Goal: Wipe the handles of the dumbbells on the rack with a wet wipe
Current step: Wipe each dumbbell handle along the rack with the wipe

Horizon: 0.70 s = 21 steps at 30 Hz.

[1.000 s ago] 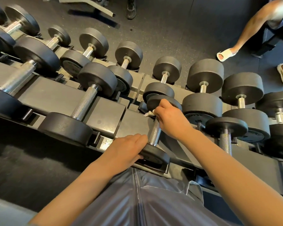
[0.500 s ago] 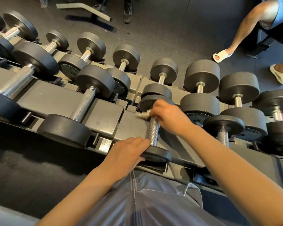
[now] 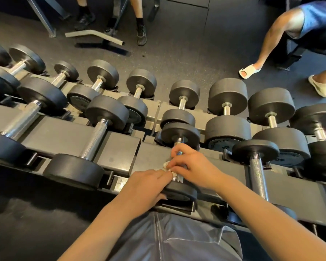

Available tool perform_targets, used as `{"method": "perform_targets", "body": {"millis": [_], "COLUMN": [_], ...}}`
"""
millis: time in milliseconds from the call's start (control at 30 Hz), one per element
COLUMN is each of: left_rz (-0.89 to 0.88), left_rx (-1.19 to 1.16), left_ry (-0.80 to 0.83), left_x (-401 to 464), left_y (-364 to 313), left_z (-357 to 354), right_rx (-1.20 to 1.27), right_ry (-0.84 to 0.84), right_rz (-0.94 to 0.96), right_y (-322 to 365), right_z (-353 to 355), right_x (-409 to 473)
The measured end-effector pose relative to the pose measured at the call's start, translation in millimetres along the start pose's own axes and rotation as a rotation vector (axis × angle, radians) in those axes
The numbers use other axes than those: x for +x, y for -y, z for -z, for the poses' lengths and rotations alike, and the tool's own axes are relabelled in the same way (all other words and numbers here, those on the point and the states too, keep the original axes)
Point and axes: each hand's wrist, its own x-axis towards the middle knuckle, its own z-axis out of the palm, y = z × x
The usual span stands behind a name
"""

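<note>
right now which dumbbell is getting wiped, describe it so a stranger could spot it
Start at the dark rack crossing the picture and follow its near row to the middle. The dumbbell there is the small one under both hands; unlike its neighbours, the right hand wraps a white wipe round its handle.

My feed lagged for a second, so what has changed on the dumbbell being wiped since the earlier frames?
The right hand, gripping the wet wipe around the handle, slid from the far end toward the near end, next to the left hand. The left hand stayed on the dumbbell's near head. The dumbbell still sits in its cradle on the rack.
</note>
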Motion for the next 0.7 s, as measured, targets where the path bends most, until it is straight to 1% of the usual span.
{"method": "perform_targets", "body": {"millis": [100,200,233,300,367,400,433,500,533,600,633,700], "left_rz": [0.066,0.08,0.081,0.081,0.094,0.095,0.1,0.112,0.116,0.121,0.123,0.133], "left_rx": [-0.046,-0.052,-0.049,-0.043,-0.031,-0.018,-0.011,-0.007,-0.007,-0.006,-0.005,-0.013], "left_ry": [0.038,0.011,0.005,-0.015,-0.02,-0.028,-0.035,-0.046,-0.051,-0.052,-0.045,-0.023], "left_x": [-6,-9,-9,-9,-8,-8,-9,-10,-10,-10,-10,-9], "left_y": [3,1,0,-2,-3,-3,-4,-4,-5,-6,-7,-7], "left_z": [-1,-3,-4,-7,-9,-10,-11,-12,-12,-12,-12,-12], "right_rx": [-0.167,-0.312,-0.303,-0.184,0.009,0.09,0.145,0.199,0.185,0.064,-0.037,-0.23], "right_ry": [-0.173,-0.275,-0.312,-0.372,-0.367,-0.339,-0.302,-0.208,-0.175,-0.149,-0.161,-0.242], "right_rz": [-0.059,-0.064,-0.076,-0.178,-0.315,-0.344,-0.333,-0.247,-0.204,-0.145,-0.129,-0.107], "right_y": [-11,-17,-16,-11,-9,-7,-4,3,7,7,6,4], "right_z": [7,7,4,0,-4,-5,-7,-13,-15,-15,-11,-3], "right_x": [20,31,31,27,19,13,5,-12,-20,-20,-13,6]}}
